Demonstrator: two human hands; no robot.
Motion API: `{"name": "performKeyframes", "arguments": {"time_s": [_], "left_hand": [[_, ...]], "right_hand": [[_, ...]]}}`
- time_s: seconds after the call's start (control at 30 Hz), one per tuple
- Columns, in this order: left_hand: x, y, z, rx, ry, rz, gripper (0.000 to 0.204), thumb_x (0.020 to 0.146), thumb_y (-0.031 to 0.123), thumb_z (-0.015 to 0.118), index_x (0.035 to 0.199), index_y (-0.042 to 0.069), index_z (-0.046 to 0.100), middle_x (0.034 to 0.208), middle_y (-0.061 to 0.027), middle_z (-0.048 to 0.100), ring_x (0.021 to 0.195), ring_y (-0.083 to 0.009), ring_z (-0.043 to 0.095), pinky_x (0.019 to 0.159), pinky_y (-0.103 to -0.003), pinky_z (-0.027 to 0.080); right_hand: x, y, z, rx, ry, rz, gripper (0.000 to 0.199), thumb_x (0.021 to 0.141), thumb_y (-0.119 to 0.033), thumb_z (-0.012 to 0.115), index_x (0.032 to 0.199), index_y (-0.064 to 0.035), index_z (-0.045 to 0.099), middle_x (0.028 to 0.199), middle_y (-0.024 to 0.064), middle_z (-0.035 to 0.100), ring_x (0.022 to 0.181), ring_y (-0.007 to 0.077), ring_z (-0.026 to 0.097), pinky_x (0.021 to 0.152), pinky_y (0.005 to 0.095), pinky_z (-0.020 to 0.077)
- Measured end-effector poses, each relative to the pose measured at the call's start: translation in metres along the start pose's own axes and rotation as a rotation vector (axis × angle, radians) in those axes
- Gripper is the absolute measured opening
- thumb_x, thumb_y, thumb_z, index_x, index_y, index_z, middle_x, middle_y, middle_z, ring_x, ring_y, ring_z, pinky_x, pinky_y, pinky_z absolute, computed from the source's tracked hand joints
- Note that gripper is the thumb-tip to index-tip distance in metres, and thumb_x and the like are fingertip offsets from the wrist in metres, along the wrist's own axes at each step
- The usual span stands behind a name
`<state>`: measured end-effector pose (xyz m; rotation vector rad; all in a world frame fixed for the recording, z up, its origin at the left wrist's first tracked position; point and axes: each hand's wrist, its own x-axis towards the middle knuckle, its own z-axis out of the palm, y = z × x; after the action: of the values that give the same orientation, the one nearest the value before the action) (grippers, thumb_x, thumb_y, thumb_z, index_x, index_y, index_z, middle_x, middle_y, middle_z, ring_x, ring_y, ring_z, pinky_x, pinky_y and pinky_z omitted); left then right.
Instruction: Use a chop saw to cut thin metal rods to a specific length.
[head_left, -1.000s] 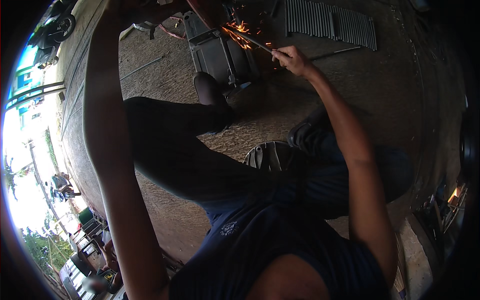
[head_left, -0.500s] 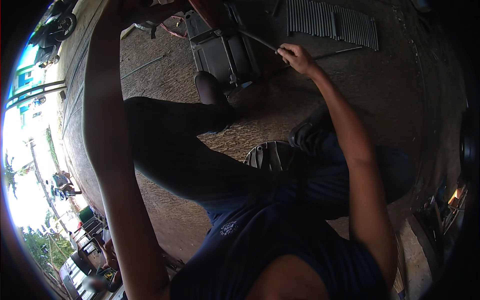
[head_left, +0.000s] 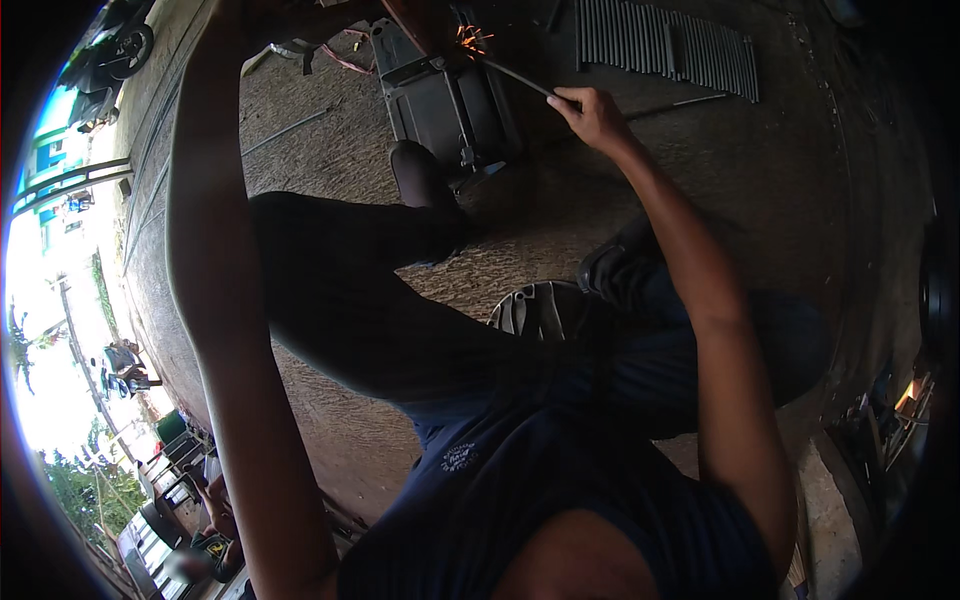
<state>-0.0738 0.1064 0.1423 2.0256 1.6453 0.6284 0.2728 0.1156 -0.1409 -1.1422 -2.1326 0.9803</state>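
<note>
Orange sparks [head_left: 468, 40] are lit again at the far tip of the thin grey metal rod [head_left: 515, 75], gripped in the closed right hand [head_left: 592, 115] above the dark metal box [head_left: 450, 105]. The left hand is out of view.

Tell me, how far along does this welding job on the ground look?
In hand: the right hand holds a thin rod whose tip throws orange sparks at the top of the dark metal box. Nothing shows a finished seam. A row of grey bars lies untouched behind. The left hand reaches up out of clear view.
</note>
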Motion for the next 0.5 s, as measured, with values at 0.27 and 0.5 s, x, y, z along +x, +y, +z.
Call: {"name": "performKeyframes", "arguments": {"time_s": [0.27, 0.5], "left_hand": [[-0.004, 0.027, 0.001, 0.318, -0.018, -0.123, 0.044, 0.063, 0.014, 0.084, 0.101, 0.010, 0.062, 0.084, 0.0016, 0.061, 0.078, -0.0079, 0.057, 0.064, -0.024, 0.045], [0.000, 0.022, 0.005, 0.305, 0.008, 0.126, 0.045, 0.063, 0.015, 0.084, 0.101, 0.011, 0.062, 0.085, 0.0013, 0.061, 0.079, -0.0085, 0.057, 0.065, -0.024, 0.046]], "right_hand": [[-0.001, 0.002, 0.004, 0.012, -0.021, 0.004, 0.034, 0.089, -0.029, 0.064, 0.104, 0.0010, 0.068, 0.092, 0.0202, 0.069, 0.083, 0.0298, 0.069, 0.072, 0.0358, 0.0534], [0.000, 0.001, 0.004, 0.041, -0.049, -0.041, 0.032, 0.090, -0.029, 0.063, 0.100, 0.0008, 0.069, 0.074, 0.0168, 0.067, 0.062, 0.0200, 0.063, 0.057, 0.0332, 0.0467]]}}
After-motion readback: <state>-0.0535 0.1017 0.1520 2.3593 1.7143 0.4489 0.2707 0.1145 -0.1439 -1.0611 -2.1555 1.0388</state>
